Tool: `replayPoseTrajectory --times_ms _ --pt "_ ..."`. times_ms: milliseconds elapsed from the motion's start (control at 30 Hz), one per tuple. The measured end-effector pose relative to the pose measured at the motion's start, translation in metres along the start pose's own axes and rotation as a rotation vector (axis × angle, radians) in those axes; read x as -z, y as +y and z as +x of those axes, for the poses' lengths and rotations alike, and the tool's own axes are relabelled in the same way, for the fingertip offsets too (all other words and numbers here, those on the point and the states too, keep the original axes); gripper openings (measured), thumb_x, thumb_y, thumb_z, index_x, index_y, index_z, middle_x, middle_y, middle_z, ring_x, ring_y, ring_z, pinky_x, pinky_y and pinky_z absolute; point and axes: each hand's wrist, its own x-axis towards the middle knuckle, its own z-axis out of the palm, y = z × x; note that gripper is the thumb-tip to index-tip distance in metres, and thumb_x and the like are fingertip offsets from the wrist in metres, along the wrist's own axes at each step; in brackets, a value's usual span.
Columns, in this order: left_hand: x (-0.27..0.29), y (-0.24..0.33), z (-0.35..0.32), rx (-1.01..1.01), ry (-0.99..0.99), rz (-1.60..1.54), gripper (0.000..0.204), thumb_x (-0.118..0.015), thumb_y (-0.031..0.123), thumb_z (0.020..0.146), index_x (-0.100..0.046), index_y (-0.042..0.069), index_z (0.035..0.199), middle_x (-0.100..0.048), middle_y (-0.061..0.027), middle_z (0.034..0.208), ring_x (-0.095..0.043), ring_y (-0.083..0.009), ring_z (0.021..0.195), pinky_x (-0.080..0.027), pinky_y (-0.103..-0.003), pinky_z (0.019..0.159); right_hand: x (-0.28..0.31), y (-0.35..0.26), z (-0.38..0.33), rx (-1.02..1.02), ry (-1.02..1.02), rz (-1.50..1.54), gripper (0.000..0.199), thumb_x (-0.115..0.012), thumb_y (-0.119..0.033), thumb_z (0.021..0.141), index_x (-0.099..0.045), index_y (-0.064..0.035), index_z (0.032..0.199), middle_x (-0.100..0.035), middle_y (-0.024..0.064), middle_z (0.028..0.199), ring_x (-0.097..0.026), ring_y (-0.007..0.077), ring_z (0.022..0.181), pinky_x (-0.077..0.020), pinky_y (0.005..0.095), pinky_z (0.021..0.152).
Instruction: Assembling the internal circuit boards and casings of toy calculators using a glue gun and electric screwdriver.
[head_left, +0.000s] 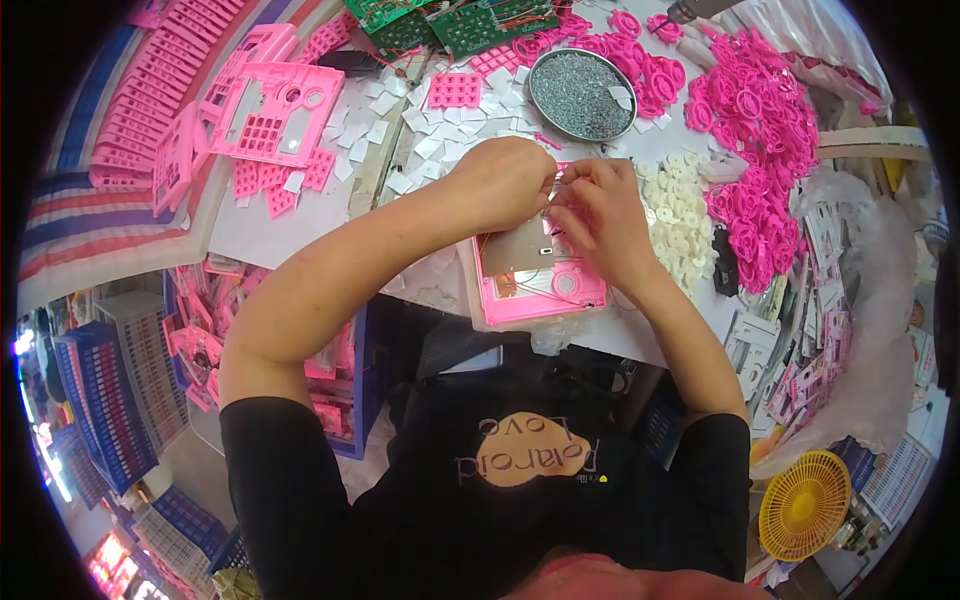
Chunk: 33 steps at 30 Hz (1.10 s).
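Observation:
A pink plastic housing [540, 302] with a grey plate in it lies at the table's near edge. Over its far end, my left hand [508, 183] is closed, its fingertips pinched together near the right hand's. My right hand [606, 222] bends its fingers inward, thumb and fingertips closed just above the housing. Whatever sits between the fingertips is too small or hidden to name. Beyond both hands stands a round metal dish [582, 95] full of small grey screws or similar bits. Small white squares [455, 130] are scattered left of the dish.
Cream plastic discs [680, 215] and a heap of pink ring-shaped parts [755, 140] lie to the right. Pink housings [280, 115] and keypads [455, 90] are at the left and back, near green circuit boards [490, 28]. A yellow basket [804, 505] stands lower right.

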Motion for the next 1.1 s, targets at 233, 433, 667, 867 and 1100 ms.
replayPoseTrajectory --times_ms 233,433,667,867,1100 --pt "-0.004 -0.005 -0.003 -0.08 0.062 0.0 0.013 -0.068 0.017 0.076 -0.067 0.005 0.08 -0.067 -0.0149 0.081 -0.064 -0.0342 0.083 -0.05 -0.045 0.074 0.011 -0.002 -0.005 0.09 -0.088 -0.021 0.014 -0.076 -0.009 0.072 -0.07 -0.0059 0.085 -0.064 0.0057 0.1 -0.053 0.0319 0.098 -0.0467 0.0411 0.086" --pt "-0.006 -0.006 -0.004 -0.076 0.055 0.004 0.012 -0.068 0.017 0.076 -0.065 0.006 0.08 -0.066 -0.0131 0.082 -0.064 -0.0334 0.083 -0.05 -0.045 0.074 0.011 -0.013 -0.018 0.144 -0.06 -0.054 0.017 -0.074 -0.008 0.074 -0.073 -0.0049 0.09 -0.066 0.0068 0.1 -0.056 0.0303 0.093 -0.0504 0.0386 0.08" --pt "-0.011 -0.011 -0.006 -0.202 0.007 0.17 0.014 -0.062 0.017 0.082 -0.065 0.005 0.087 -0.065 -0.0134 0.085 -0.065 -0.0336 0.082 -0.051 -0.046 0.071 0.02 -0.01 -0.001 0.19 -0.337 -0.157 0.017 -0.071 -0.012 0.076 -0.073 -0.0058 0.092 -0.067 0.0054 0.096 -0.058 0.0287 0.095 -0.0512 0.0376 0.079" --pt "-0.008 -0.005 -0.006 -0.29 -0.045 0.288 0.015 -0.054 0.014 0.086 -0.061 0.002 0.091 -0.065 -0.0143 0.088 -0.067 -0.0328 0.083 -0.054 -0.043 0.071 0.005 -0.014 -0.014 0.14 -0.084 -0.078 0.024 -0.07 -0.007 0.073 -0.07 -0.003 0.097 -0.064 0.0077 0.091 -0.057 0.0288 0.091 -0.0508 0.039 0.078" --pt "-0.015 -0.011 -0.006 -0.285 0.06 0.228 0.016 -0.054 0.011 0.085 -0.06 0.002 0.097 -0.064 -0.0145 0.091 -0.067 -0.0334 0.084 -0.054 -0.043 0.072 0.002 -0.028 -0.004 0.045 -0.184 -0.21 0.032 -0.067 -0.004 0.069 -0.066 0.001 0.101 -0.061 0.0125 0.1 -0.053 0.0329 0.097 -0.0472 0.0399 0.087"
